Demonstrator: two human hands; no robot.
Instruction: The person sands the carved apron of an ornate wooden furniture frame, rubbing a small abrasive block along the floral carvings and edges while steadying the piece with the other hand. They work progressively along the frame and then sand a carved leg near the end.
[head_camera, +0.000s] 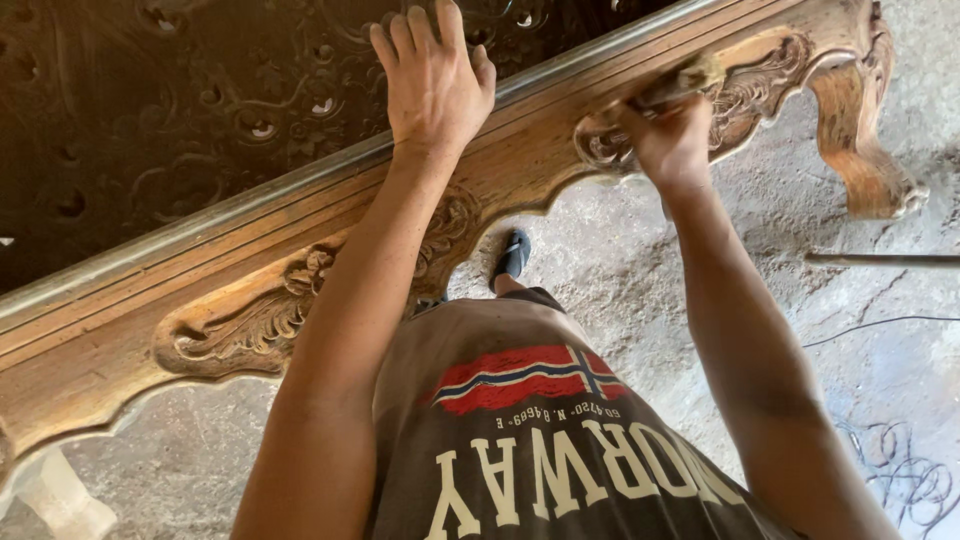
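The right hand (668, 135) is clenched around a small brownish pad (688, 78), perhaps sandpaper, pressed to the carved scroll (745, 90) on the table's rail (250, 290). The left hand (432, 75) lies flat, fingers spread, on the tabletop's edge. A curved leg (862, 140) stands at the right on the concrete floor (620, 260), with a sandalled foot (513, 255) below the rail.

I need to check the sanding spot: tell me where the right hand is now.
In the head view, the right hand is upper right, pressing a blurred rubbing piece against the carved wooden rail, near the curved leg; the left hand rests flat further left.
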